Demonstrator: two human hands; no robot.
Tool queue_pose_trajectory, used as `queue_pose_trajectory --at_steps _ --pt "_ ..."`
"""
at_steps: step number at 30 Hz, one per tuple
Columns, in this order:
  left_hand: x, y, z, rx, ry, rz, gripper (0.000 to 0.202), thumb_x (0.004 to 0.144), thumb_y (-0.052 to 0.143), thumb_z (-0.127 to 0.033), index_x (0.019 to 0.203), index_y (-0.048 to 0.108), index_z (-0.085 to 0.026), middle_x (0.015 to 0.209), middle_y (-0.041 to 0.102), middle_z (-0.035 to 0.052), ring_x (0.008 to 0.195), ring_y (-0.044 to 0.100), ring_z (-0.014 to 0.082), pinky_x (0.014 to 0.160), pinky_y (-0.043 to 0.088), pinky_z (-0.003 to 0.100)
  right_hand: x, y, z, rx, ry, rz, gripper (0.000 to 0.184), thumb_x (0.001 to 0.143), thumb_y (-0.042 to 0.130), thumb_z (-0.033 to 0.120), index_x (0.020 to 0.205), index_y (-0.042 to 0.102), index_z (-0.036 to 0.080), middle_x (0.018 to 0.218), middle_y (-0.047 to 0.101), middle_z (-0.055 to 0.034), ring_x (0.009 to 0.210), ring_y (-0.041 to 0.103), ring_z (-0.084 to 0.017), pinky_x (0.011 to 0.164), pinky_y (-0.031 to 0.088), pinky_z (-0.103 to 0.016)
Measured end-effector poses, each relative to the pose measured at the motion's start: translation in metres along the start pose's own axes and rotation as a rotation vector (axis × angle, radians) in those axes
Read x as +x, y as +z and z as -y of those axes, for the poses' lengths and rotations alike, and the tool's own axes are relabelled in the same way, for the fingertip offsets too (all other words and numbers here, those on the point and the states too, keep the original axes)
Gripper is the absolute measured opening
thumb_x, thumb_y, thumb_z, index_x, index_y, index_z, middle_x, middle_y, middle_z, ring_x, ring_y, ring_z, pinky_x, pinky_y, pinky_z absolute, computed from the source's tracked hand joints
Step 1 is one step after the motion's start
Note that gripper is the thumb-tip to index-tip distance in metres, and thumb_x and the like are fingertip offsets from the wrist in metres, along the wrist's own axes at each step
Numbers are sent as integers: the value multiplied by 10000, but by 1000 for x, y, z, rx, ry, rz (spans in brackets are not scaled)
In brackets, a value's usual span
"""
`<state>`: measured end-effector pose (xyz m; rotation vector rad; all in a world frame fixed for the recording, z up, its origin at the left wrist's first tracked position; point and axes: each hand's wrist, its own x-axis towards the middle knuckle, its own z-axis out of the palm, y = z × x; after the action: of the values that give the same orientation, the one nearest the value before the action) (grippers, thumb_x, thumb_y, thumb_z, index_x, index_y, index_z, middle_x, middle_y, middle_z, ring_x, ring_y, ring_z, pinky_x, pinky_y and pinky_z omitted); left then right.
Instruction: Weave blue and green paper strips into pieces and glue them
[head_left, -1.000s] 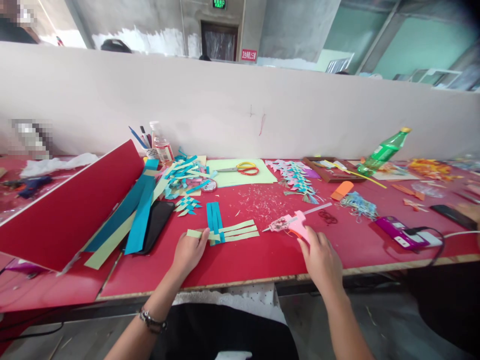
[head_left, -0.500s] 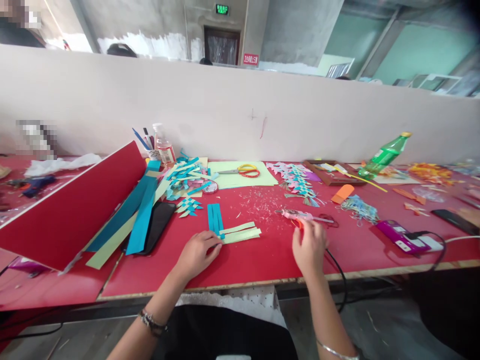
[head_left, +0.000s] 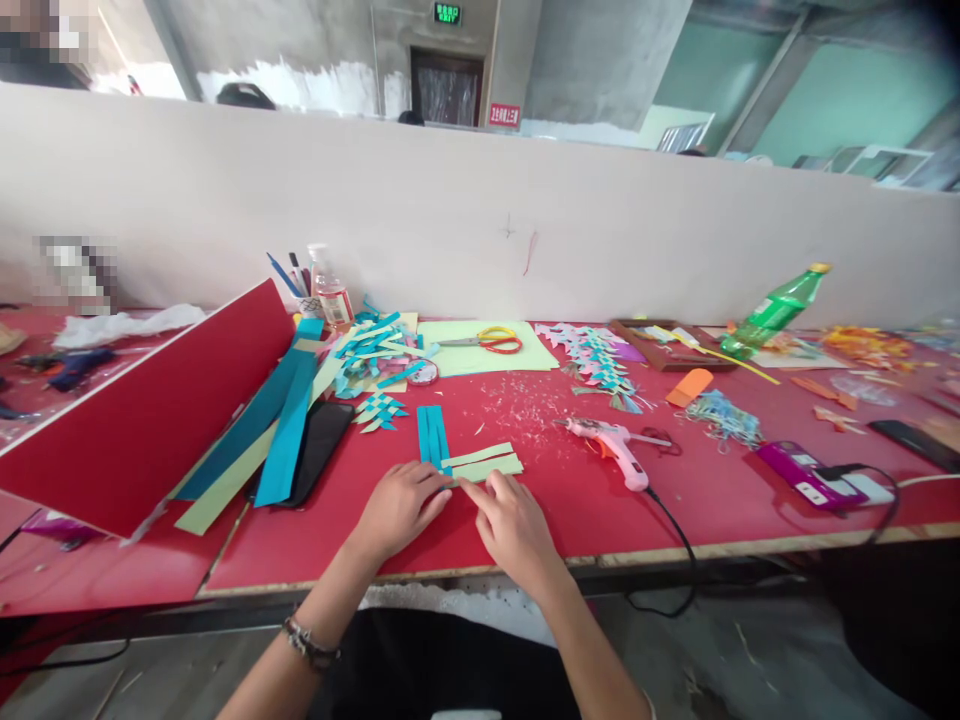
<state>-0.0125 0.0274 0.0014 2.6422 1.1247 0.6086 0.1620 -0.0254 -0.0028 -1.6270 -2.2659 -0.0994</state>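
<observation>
Blue paper strips (head_left: 432, 436) point away from me and pale green paper strips (head_left: 486, 463) lie to the right; they meet in a corner on the red table. My left hand (head_left: 401, 510) is closed on that corner, its thumb and fingertips together at the near edge of the strips. From the other side my right hand (head_left: 515, 528) reaches the same corner, its index finger against the paper and the other fingers bent; the exact grip is partly hidden. A pink glue gun (head_left: 616, 447) lies on its side to the right, touched by neither hand.
Yellow-and-red scissors (head_left: 499, 340) rest on pale green sheets behind. A woven paper piece (head_left: 380, 409) and a black phone (head_left: 322, 450) lie left, beside a slanted red board (head_left: 172, 410). A purple power strip (head_left: 806, 475), a cord and a tilted green bottle (head_left: 776, 310) are right.
My right hand has let go of the glue gun and moved left to the paper strips. The glue gun stays on the table. My left hand remains at the strips' corner.
</observation>
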Motion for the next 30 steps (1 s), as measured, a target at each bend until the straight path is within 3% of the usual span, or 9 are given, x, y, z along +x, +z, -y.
queue_pose_trajectory --at_steps 14,21,30 --pt "0 -3 -2 -12 -21 54 329 872 302 -337 964 588 -202 926 593 54 867 520 178 766 391 301 -6 2 -16 15 149 -10 357 776 391 152 1108 508 206 862 503 -65 815 502 -171 676 419 -252" --pt "1 -2 -2 10 1 41 316 868 313 -331 989 572 -198 929 594 57 864 526 183 757 399 311 -2 3 2 36 55 23 412 799 407 240 1210 419 244 874 525 -56 806 502 -178 678 413 -269" --pt "0 -1 -1 35 1 34 317 866 315 -342 976 575 -196 927 599 53 865 533 185 757 402 316 -4 3 1 17 158 36 371 811 392 299 1164 466 214 910 531 -78 834 506 -192 690 400 -274"
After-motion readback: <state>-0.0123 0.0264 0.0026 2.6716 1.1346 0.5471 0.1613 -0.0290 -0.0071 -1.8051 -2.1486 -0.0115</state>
